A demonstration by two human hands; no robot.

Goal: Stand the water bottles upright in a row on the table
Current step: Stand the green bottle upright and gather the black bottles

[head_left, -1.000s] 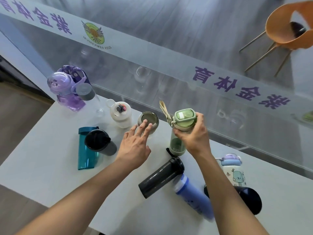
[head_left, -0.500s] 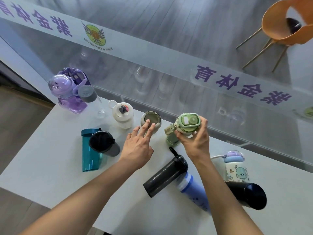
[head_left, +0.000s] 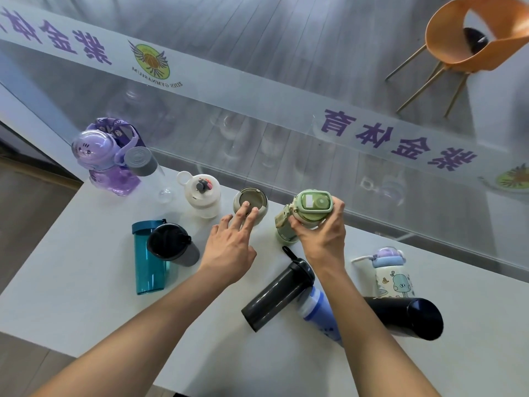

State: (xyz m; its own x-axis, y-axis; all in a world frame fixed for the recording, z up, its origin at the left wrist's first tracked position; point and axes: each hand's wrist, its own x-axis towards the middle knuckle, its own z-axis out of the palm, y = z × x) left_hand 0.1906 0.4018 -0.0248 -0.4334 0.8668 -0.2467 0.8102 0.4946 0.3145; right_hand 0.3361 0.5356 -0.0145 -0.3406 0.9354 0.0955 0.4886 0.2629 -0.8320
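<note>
My right hand (head_left: pixel 322 239) grips the lid end of a green bottle (head_left: pixel 310 207), which stands upright on the white table (head_left: pixel 71 305) near the glass. My left hand (head_left: pixel 230 249) hovers open, fingers spread, its fingertips over the beige bottle (head_left: pixel 250 203). Along the back stand a purple bottle (head_left: pixel 103 159), a clear bottle with a grey cap (head_left: pixel 143 164) and a white bottle (head_left: pixel 201 199). A teal bottle (head_left: pixel 147 262), a dark grey bottle (head_left: pixel 277 293), a blue bottle (head_left: pixel 317 313) and a black bottle (head_left: pixel 406 316) lie on their sides.
A black-lidded cup (head_left: pixel 171 246) stands by the teal bottle. A cartoon-printed bottle (head_left: pixel 392 277) stands at the right. A glass wall (head_left: pixel 286 116) with purple lettering borders the table's far edge. An orange chair (head_left: pixel 469 38) stands beyond it.
My right hand has brought the green bottle down and back toward the glass, setting it upright to the right of the beige bottle. My left hand has stayed near the beige bottle.
</note>
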